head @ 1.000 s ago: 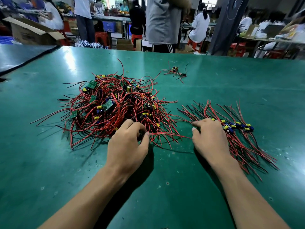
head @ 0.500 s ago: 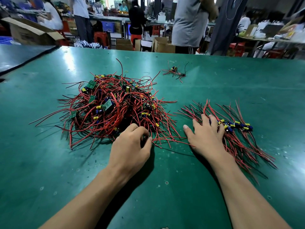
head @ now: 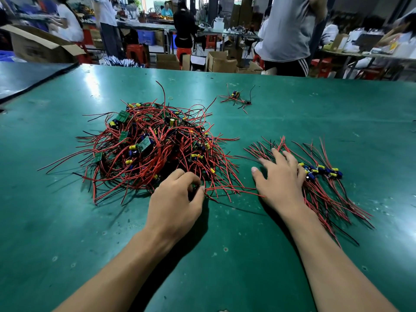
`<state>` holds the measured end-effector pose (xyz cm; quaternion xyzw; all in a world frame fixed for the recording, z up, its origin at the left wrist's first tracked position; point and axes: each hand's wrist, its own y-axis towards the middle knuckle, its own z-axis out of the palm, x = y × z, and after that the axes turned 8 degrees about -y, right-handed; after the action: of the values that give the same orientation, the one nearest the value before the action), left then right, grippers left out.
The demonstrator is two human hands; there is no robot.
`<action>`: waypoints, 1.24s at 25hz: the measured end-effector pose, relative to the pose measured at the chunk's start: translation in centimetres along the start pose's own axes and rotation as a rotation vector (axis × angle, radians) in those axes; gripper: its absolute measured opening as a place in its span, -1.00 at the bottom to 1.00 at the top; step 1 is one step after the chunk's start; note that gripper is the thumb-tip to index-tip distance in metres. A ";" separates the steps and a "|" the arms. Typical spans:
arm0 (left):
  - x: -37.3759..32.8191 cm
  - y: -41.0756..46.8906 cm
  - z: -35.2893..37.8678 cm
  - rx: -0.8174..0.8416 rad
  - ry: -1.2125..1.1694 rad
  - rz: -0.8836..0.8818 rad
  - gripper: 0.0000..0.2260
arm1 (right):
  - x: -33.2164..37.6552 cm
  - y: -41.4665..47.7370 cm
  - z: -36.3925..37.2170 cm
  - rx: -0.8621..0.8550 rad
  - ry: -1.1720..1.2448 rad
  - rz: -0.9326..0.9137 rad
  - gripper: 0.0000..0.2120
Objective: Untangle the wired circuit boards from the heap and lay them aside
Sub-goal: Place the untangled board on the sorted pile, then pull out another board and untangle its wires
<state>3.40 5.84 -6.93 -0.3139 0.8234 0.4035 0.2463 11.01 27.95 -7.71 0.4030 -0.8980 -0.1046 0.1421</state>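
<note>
In the head view, the heap [head: 148, 149] of wired circuit boards is seen just beyond the curled fingers [head: 182, 174] of the left hand [head: 175, 199]. Red wires [head: 225, 189] at the heap's near edge are pinched between thumb and fingertips. The laid-aside bundle [head: 324, 176] is spread under and to the right of the right hand [head: 281, 179], whose fingers [head: 278, 154] are held straight and splayed, laid flat on the bundle's wires. A small stray cluster [head: 236, 97] is seen well beyond both hands on the green table [head: 225, 255].

Bare green tabletop [head: 225, 255] lies open in front. A tangled heap of red-wired green circuit boards [head: 148, 149] blocks ahead left, a fanned row of red-wired boards [head: 322, 172] ahead right; narrow gap between.
</note>
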 end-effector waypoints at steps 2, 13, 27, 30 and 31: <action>0.0 0.1 -0.1 -0.048 -0.045 0.028 -0.94 | -0.1 -0.1 -0.2 -0.112 0.078 -0.091 -0.70; -1.2 -0.1 0.1 -0.201 -0.373 0.039 -0.96 | 2.9 -1.8 -2.5 0.167 0.996 -0.255 -0.86; -1.5 0.0 0.4 -0.065 -0.503 -0.061 -0.92 | 4.4 -3.2 -2.9 0.584 1.266 -0.191 -0.71; -1.7 -0.1 0.5 -0.065 -0.481 -0.003 -0.86 | 4.6 -3.2 -3.0 0.462 1.274 -0.110 -0.81; -1.7 -0.3 0.6 -0.069 -0.478 0.007 -0.87 | 4.6 -3.1 -3.1 0.444 1.295 -0.075 -0.80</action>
<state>4.86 6.73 -6.30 -0.2147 0.7285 0.4953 0.4219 11.29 22.19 -4.97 0.4349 -0.6176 0.3390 0.5608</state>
